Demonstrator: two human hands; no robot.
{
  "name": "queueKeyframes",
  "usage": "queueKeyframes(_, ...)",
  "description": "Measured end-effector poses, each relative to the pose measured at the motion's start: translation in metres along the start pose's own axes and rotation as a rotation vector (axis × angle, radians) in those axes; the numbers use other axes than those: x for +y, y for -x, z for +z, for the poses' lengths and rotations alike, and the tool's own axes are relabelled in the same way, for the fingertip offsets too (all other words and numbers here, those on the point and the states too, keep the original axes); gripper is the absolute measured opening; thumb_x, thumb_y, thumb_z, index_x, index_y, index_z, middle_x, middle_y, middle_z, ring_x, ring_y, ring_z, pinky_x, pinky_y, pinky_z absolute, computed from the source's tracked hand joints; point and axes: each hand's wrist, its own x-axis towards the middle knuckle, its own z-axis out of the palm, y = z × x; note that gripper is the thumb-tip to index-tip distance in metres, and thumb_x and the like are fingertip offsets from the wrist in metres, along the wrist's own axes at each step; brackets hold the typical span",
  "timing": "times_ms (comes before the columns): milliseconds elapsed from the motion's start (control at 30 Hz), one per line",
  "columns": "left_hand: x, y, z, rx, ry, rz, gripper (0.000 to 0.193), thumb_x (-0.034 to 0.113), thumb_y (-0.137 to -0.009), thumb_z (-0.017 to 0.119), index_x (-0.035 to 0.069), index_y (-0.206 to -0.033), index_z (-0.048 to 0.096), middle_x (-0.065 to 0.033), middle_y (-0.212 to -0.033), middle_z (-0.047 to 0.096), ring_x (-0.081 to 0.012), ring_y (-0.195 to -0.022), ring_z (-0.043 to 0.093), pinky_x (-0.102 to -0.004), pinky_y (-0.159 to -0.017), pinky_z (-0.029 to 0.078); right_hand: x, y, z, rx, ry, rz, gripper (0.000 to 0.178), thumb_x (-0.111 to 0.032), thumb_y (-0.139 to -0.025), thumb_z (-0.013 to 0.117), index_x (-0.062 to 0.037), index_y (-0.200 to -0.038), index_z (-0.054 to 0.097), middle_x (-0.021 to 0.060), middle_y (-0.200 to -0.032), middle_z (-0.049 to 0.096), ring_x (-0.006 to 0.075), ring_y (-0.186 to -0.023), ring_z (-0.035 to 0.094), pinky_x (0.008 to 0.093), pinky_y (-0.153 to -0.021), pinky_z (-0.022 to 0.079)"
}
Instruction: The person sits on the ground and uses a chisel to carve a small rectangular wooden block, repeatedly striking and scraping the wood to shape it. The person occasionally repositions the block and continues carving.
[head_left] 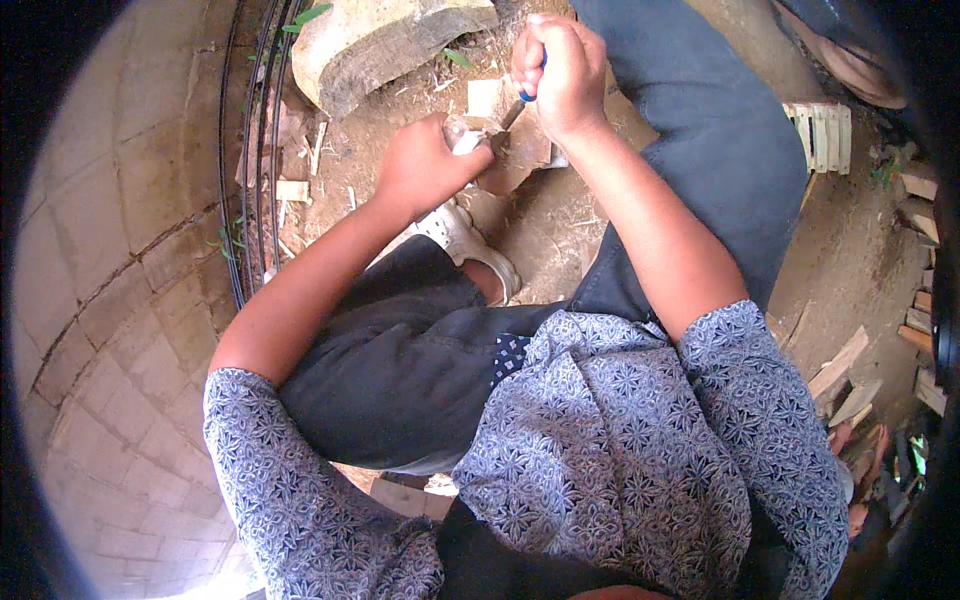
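Note:
My right hand (560, 72) is closed around a tool with a blue handle (530, 90); its dark blade points down onto a brown piece of wood (525, 150). That piece is gripped by my left hand (425, 165), just left of the blade. The two hands sit close together above my bent knees, over dirt ground strewn with wood chips (295, 190). My foot in a white sandal (470, 240) rests right below the left hand. The tool's tip is partly hidden by my fingers.
A large pale wood block (380, 40) lies beyond the hands. Dark cables (245, 160) run along a tiled floor (110, 250) on the left. Wood offcuts (845, 375) and a small slatted white crate (825, 135) lie on the right.

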Motion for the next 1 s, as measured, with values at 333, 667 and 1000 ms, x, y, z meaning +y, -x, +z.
queueKeyframes(333, 0.002, -0.001, 0.002, -0.027, 0.009, 0.031, 0.053, 0.045, -0.072, 0.073, -0.006, -0.087, 0.069, -0.0269, -0.082, 0.07, -0.0401, -0.079, 0.071, -0.0477, -0.075, 0.057, 0.006, 0.003, -0.003, -0.004, 0.035, 0.012, 0.037, -0.019, -0.095, 0.048, -0.0078, -0.06, 0.041, 0.0041, -0.051, 0.043, 0.013, -0.044, 0.04, 0.0305, -0.045, 0.034)
queueKeyframes(667, 0.003, 0.004, 0.002, -0.019, 0.032, -0.027, 0.051, 0.044, -0.072, 0.073, -0.005, -0.089, 0.07, -0.0266, -0.085, 0.071, -0.0404, -0.082, 0.071, -0.0476, -0.077, 0.056, -0.023, 0.007, 0.014, -0.053, 0.111, -0.15, 0.038, -0.019, -0.094, 0.047, -0.0084, -0.059, 0.041, 0.0038, -0.05, 0.042, 0.0127, -0.043, 0.039, 0.0294, -0.043, 0.033)
queueKeyframes(1000, 0.005, 0.007, -0.001, 0.013, -0.01, -0.01, 0.05, 0.044, -0.073, 0.073, -0.002, -0.091, 0.071, -0.0258, -0.084, 0.071, -0.0401, -0.082, 0.071, -0.0477, -0.077, 0.057, -0.048, 0.005, 0.026, -0.052, -0.016, -0.075, 0.034, -0.022, -0.095, 0.044, -0.008, -0.063, 0.042, 0.004, -0.05, 0.04, 0.0131, -0.042, 0.035, 0.0302, -0.045, 0.033)
